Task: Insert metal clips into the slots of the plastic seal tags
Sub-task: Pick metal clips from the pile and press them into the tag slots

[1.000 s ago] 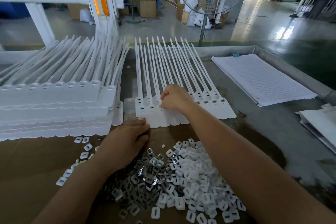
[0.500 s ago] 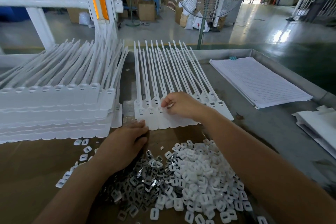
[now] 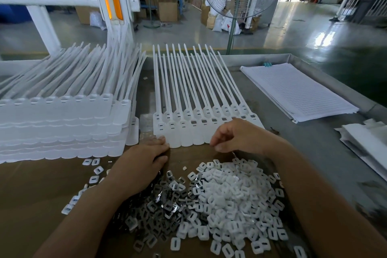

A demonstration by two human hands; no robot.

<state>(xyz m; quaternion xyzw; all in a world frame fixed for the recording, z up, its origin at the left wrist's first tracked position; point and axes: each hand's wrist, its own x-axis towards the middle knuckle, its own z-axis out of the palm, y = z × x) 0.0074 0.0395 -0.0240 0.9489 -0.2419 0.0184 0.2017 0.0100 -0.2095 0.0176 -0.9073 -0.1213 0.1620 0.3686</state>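
A: Where do we find the seal tags?

B: We record one row of white seal tags (image 3: 188,132) lying flat at the middle of the surface (image 3: 318,153). The heads point toward the near edge and the straps toward the far edge. A tall stack of tags (image 3: 62,128) sits at the left edge, just beside the row.

A: And the clips?

B: We note a heap of metal clips (image 3: 161,203) on the brown sheet (image 3: 31,195) at the near edge. It touches a heap of white plastic pieces (image 3: 232,195) to its right.

A: The hands?

B: The left hand (image 3: 140,165) lies palm down at the far side of the clip heap, relaxed and holding nothing. Its fingers (image 3: 160,141) touch the near end of the row's leftmost tags. The right hand (image 3: 236,136) hangs over the right part of the row with its fingers curled. We cannot tell whether it pinches a clip.

A: Anything further?

B: A pile of lined paper (image 3: 297,90) lies near the right edge, well apart from the row.
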